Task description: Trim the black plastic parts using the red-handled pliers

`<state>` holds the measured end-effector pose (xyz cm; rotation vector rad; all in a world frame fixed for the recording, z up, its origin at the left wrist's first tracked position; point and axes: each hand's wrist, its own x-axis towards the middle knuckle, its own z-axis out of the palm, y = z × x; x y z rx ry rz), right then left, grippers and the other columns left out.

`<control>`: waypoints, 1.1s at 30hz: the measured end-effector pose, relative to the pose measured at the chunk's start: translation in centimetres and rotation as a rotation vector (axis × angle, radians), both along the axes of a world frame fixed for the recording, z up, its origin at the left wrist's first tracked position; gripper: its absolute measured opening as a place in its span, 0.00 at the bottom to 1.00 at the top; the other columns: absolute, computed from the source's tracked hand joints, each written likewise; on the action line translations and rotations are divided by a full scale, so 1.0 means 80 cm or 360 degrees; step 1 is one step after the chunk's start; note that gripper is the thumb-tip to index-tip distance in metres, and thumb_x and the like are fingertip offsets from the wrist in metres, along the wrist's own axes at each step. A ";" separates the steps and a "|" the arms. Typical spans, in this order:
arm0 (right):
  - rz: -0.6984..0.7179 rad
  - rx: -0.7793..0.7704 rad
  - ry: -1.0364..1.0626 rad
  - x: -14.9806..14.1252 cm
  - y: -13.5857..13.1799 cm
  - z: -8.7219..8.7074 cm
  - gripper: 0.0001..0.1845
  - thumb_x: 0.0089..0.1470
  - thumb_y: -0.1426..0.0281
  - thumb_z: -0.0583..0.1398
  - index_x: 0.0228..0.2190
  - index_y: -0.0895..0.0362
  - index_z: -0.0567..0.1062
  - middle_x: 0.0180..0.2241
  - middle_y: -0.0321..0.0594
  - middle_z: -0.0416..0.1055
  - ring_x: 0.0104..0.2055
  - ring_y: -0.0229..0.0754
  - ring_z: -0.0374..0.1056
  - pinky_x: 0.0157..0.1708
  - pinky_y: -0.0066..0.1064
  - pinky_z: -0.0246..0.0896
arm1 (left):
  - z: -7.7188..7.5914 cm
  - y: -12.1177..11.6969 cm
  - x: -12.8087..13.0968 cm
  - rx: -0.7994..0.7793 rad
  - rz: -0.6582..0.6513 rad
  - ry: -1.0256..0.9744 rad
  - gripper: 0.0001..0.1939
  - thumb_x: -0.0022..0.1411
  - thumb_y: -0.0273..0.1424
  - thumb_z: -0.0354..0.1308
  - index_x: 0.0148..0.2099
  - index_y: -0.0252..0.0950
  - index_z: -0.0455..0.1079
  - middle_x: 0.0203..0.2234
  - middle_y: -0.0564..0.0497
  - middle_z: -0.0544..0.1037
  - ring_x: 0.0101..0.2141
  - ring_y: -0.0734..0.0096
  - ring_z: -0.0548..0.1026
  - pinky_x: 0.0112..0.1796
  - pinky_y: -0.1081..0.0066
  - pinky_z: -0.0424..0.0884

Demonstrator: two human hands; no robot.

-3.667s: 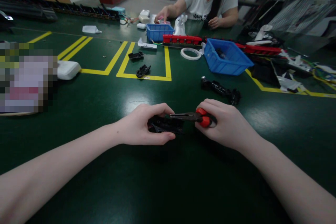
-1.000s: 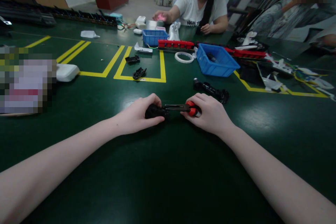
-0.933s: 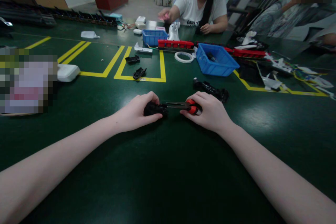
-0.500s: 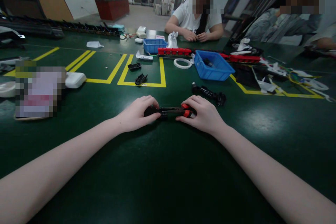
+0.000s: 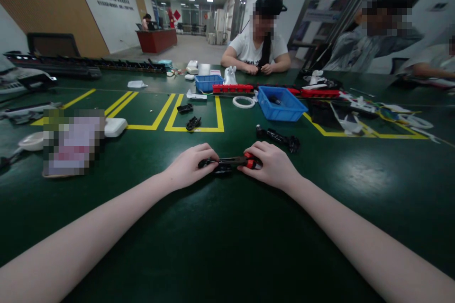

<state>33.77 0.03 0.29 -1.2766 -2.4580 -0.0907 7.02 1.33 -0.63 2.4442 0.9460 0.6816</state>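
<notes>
Closer together are the two hands now than one second ago: the pliers [image 5: 232, 161] in the right hand [image 5: 272, 163] have moved leftward, and their nose now reaches the fingertips of the left hand [image 5: 188, 166]; the whole view has also tilted up, and the co-worker [image 5: 256, 52] opposite has brought both hands near each other in front of the body. Through the head camera I see the right hand clamped around the red handles [image 5: 250, 164] of the pliers, and the left hand pinching a black part [image 5: 223, 170] between thumb and fingers; whether it touches the counter [image 5: 213, 236], I cannot tell. The part is between the two hands, beneath the pliers' nose and half hidden, so I cannot see if the pliers bite on it. I judge it to be light, stiff plastic, rather smooth, so it may slip, and its thinner edges might crack under hard steel. I would hold it by its solid body at the left end, and the pliers by their handles, well behind the pivot. Beyond the right hand lies a longer black assembly [image 5: 275, 137], with a blue bin [image 5: 282, 110] behind it; beyond the left hand, two small black pieces [image 5: 193, 123] rest within yellow tape lines [image 5: 221, 116].
</notes>
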 end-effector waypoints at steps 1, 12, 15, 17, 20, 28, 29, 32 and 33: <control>-0.0008 0.0015 -0.0031 0.000 0.000 0.000 0.18 0.54 0.55 0.62 0.36 0.59 0.75 0.36 0.45 0.72 0.37 0.46 0.67 0.36 0.36 0.61 | 0.000 0.000 0.000 -0.0002 0.0007 -0.0011 0.07 0.67 0.32 0.53 0.43 0.37 0.71 0.39 0.49 0.72 0.38 0.66 0.73 0.42 0.64 0.70; -0.0057 0.0082 -0.0249 0.002 -0.002 0.008 0.15 0.53 0.59 0.62 0.33 0.59 0.73 0.34 0.43 0.71 0.35 0.44 0.66 0.35 0.34 0.59 | 0.001 0.001 0.002 -0.0051 0.0000 -0.0086 0.07 0.66 0.30 0.53 0.42 0.37 0.72 0.38 0.49 0.73 0.38 0.66 0.73 0.41 0.66 0.70; -0.0046 0.0077 -0.0262 0.003 -0.002 0.009 0.14 0.53 0.60 0.63 0.33 0.58 0.73 0.34 0.42 0.72 0.35 0.43 0.66 0.35 0.34 0.58 | 0.000 0.002 0.001 -0.0055 -0.0010 -0.0069 0.07 0.66 0.30 0.53 0.42 0.37 0.73 0.39 0.49 0.73 0.39 0.66 0.74 0.41 0.66 0.70; -0.0042 0.0073 -0.0270 0.004 -0.001 0.010 0.14 0.53 0.60 0.63 0.33 0.58 0.73 0.34 0.42 0.71 0.35 0.43 0.66 0.36 0.34 0.59 | -0.002 0.003 0.001 -0.0044 -0.0015 -0.0059 0.07 0.67 0.30 0.53 0.43 0.38 0.73 0.40 0.50 0.73 0.39 0.67 0.73 0.41 0.66 0.70; -0.0047 0.0065 -0.0277 0.005 -0.001 0.010 0.14 0.52 0.59 0.63 0.33 0.58 0.72 0.33 0.41 0.71 0.35 0.43 0.66 0.36 0.34 0.59 | -0.002 0.001 0.002 0.0080 0.0004 0.0007 0.08 0.69 0.30 0.51 0.43 0.38 0.72 0.40 0.50 0.73 0.41 0.66 0.73 0.42 0.65 0.68; -0.0079 0.0037 -0.0275 0.003 -0.002 0.011 0.12 0.51 0.61 0.64 0.31 0.58 0.73 0.32 0.41 0.71 0.33 0.43 0.66 0.34 0.33 0.59 | 0.006 -0.011 0.005 0.0439 0.0031 0.0343 0.19 0.63 0.48 0.57 0.46 0.38 0.71 0.44 0.48 0.73 0.42 0.60 0.70 0.44 0.59 0.64; -0.0081 0.0032 -0.0276 0.003 -0.002 0.012 0.12 0.51 0.62 0.64 0.31 0.58 0.73 0.32 0.41 0.71 0.33 0.43 0.66 0.34 0.33 0.59 | 0.006 -0.010 0.006 0.0435 0.0040 0.0349 0.19 0.63 0.48 0.58 0.46 0.38 0.71 0.44 0.48 0.73 0.43 0.60 0.70 0.43 0.60 0.64; -0.0086 0.0007 -0.0283 0.004 -0.002 0.014 0.12 0.51 0.62 0.64 0.30 0.57 0.72 0.32 0.40 0.72 0.33 0.42 0.67 0.33 0.33 0.60 | 0.006 -0.009 0.005 0.0346 0.0067 0.0311 0.17 0.64 0.45 0.57 0.47 0.39 0.71 0.45 0.48 0.72 0.43 0.61 0.70 0.43 0.61 0.65; -0.0089 -0.0002 -0.0286 0.004 -0.002 0.015 0.12 0.52 0.62 0.64 0.30 0.57 0.73 0.32 0.40 0.72 0.33 0.42 0.67 0.33 0.33 0.60 | 0.007 -0.008 0.004 0.0305 0.0064 0.0291 0.16 0.64 0.44 0.57 0.47 0.39 0.71 0.45 0.48 0.72 0.44 0.61 0.70 0.44 0.61 0.65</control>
